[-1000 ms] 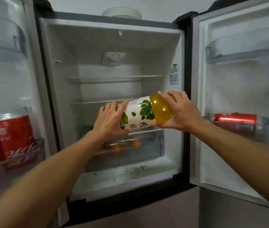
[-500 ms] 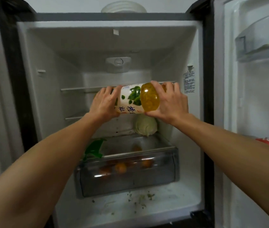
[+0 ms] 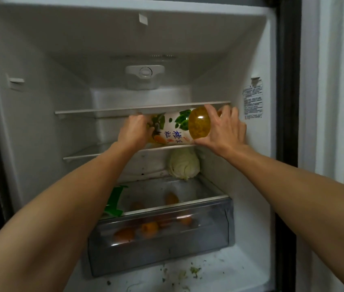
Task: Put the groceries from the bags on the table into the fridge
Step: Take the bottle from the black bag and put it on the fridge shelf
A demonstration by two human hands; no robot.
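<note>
Item: clear plastic bottle of orange juice with white leaf-print label [image 3: 179,128], lying sideways between the two glass shelves of the open white fridge [image 3: 40,60] | left hand [image 3: 134,131] clasps its far end | right hand [image 3: 222,131] cups its base | it seems to rest on the lower shelf [image 3: 82,154] | below: pale green cabbage [image 3: 184,164], clear crisper drawer [image 3: 160,247] of oranges.

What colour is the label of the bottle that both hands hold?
White, with green leaves and blue characters; the bottle itself shows yellow-orange. The head view shows it.
</note>
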